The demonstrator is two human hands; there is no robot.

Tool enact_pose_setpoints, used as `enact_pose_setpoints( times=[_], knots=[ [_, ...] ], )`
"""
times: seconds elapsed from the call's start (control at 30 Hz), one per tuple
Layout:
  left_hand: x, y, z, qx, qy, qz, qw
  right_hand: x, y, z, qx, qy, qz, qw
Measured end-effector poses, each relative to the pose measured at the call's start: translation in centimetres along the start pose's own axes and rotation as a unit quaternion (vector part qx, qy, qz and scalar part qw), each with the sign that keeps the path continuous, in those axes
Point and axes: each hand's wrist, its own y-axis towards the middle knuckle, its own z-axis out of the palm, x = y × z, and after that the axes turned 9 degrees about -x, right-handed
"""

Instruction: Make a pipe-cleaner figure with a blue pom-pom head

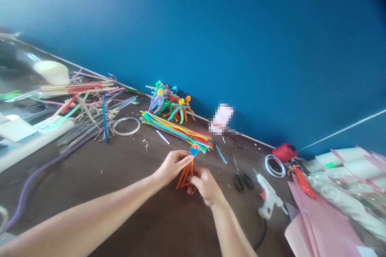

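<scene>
Between my two hands is a small pipe-cleaner figure (194, 150) with a blue round top and orange legs bent into folds. My left hand (175, 164) pinches it just below the blue part. Lower down, the fingers of my right hand (205, 184) are closed on one of the orange legs. Just beyond my hands lies a bundle of coloured pipe cleaners (177, 129). Several finished-looking pipe-cleaner figures (171, 102) stand in a cluster behind that bundle, close to the blue wall.
Black scissors (239, 176) and a white glue gun (269, 196) lie to the right. Farther right are a red spool (284, 152) and pink wrapping paper (319, 221). A tape ring (126, 126), loose strips and a white cup (52, 72) are at left.
</scene>
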Motion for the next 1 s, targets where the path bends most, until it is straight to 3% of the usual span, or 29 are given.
enact_pose_setpoints(
  times=[0.17,0.3,0.47,0.57,1.0],
  knots=[
    [-0.1,-0.2,0.0,0.049,0.026,-0.009,0.998,-0.2,0.0,0.1,-0.026,-0.022,-0.013,0.999],
    [0.1,0.0,-0.1,0.048,0.019,-0.038,0.998,-0.5,0.0,0.4,-0.053,-0.059,-0.011,0.997],
    [0.1,0.7,-0.3,-0.018,-0.063,-0.069,0.995,-0.6,0.0,0.4,-0.029,-0.022,-0.007,0.999],
    [0.0,0.9,-0.3,-0.052,-0.1,-0.079,0.99,-0.7,0.1,0.5,-0.044,-0.007,-0.008,0.999],
    [-0.7,1.4,-0.4,-0.137,-0.261,-0.149,0.944,-0.5,0.3,0.6,-0.05,0.057,-0.013,0.997]
  ],
)
